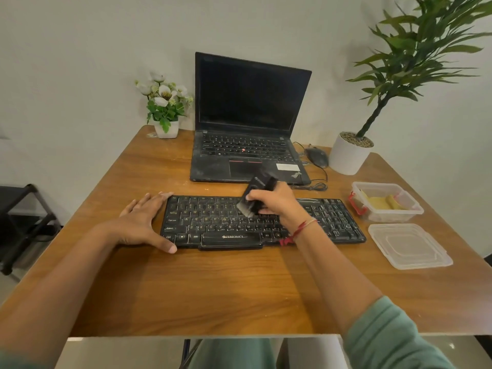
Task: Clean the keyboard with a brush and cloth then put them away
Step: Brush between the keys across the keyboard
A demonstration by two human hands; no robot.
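Note:
A dusty black keyboard (218, 222) lies across the middle of the wooden table (213, 288). My right hand (277, 203) grips a black brush (253, 194), its grey bristles touching the keys near the keyboard's centre. My left hand (143, 219) lies flat on the table with fingers spread, its thumb and fingertips against the keyboard's left end. A yellow cloth (383, 202) sits folded inside an open clear plastic box (410, 213) at the right.
The box's clear lid (410, 246) lies in front of it. Behind the keyboard stands an open black laptop (247, 123), with a wired mouse (316, 157) and a large potted plant (348, 155) to its right. A small flower pot (166, 127) stands back left.

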